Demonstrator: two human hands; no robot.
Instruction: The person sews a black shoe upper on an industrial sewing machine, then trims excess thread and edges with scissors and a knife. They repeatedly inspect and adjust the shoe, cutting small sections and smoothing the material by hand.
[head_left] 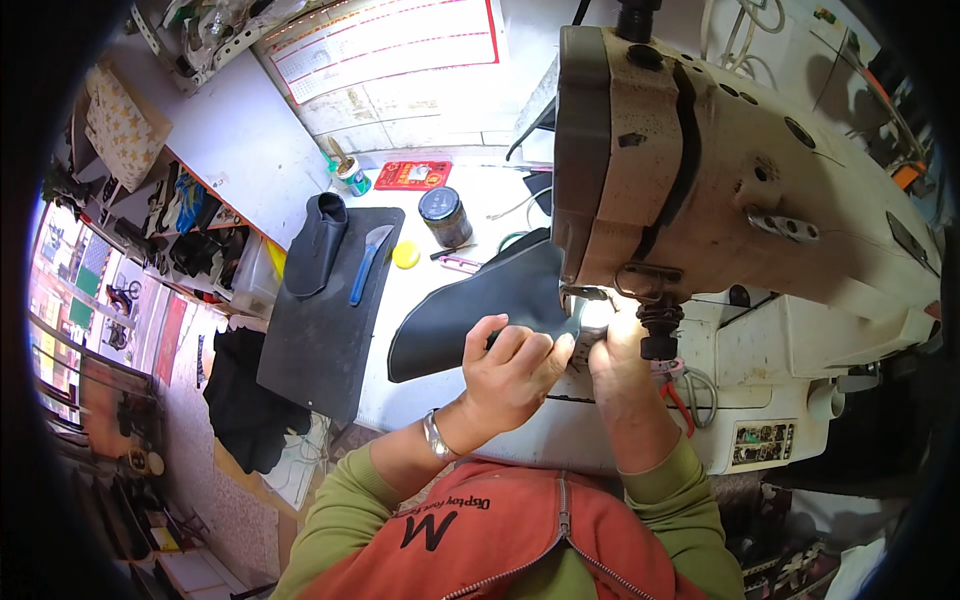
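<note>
A large beige sewing machine [640, 180] stands over the white table, its lamp glowing near the needle area. A black leather-like piece [480, 310] lies flat on the machine bed, its right end under the machine head. With curled fingers, my left hand [515, 365] pinches the near edge of this piece; a silver bracelet circles that wrist. Close beside the needle area is my right hand [618, 345], its fingertips washed out by the lamp and partly hidden, so what they hold cannot be made out.
A dark cutting mat [310, 345] on the left bears a rolled black piece [318, 245] and a blue-handled knife [371, 265]. Beyond the black piece stand a dark jar [445, 217] and a yellow disc [406, 254]. Red-handled scissors [680, 390] lie right of my right wrist.
</note>
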